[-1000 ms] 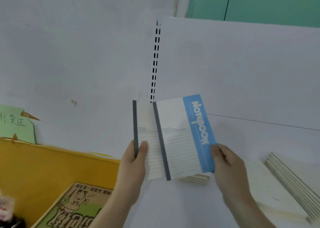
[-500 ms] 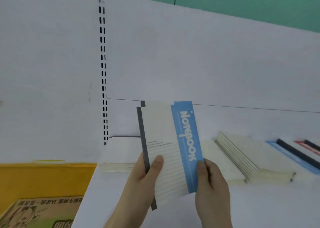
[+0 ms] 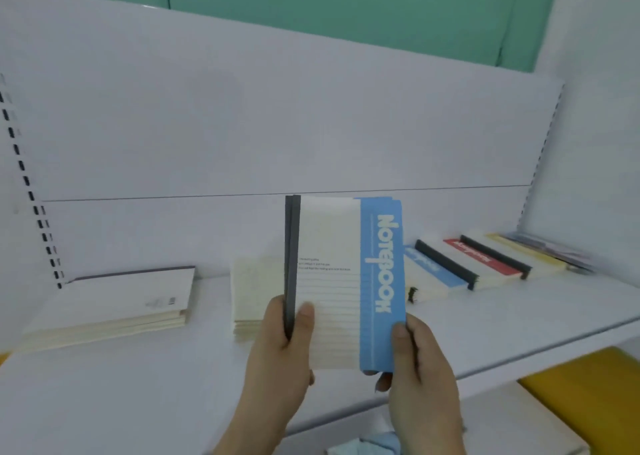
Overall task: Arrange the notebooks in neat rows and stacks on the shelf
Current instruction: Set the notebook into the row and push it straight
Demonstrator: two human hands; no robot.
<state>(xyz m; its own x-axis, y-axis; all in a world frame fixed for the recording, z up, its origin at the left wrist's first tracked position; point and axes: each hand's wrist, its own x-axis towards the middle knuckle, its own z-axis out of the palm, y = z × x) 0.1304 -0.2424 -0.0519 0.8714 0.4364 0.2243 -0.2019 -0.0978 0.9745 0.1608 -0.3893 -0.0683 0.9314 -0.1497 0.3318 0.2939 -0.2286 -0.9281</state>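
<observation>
I hold two blue-and-cream notebooks (image 3: 346, 281) upright above the white shelf (image 3: 138, 385), squared one behind the other. My left hand (image 3: 280, 344) grips the dark spine edge at the lower left. My right hand (image 3: 419, 361) grips the blue edge at the lower right. A cream stack (image 3: 114, 305) lies on the shelf at the left. Another cream stack (image 3: 256, 295) sits just behind the held notebooks. To the right, a row of overlapped notebooks (image 3: 481, 264) with blue, red and yellow covers leans along the shelf.
The shelf's white back panel (image 3: 277, 125) rises behind, with slotted uprights at the left (image 3: 31, 195) and right (image 3: 536, 170). A yellow surface (image 3: 588, 392) shows below the shelf's front edge at the lower right. Bare shelf lies in front of the left stack.
The two fanned notebooks have been drawn together and squared up. My view has swung right, bringing the coloured row on the right into sight.
</observation>
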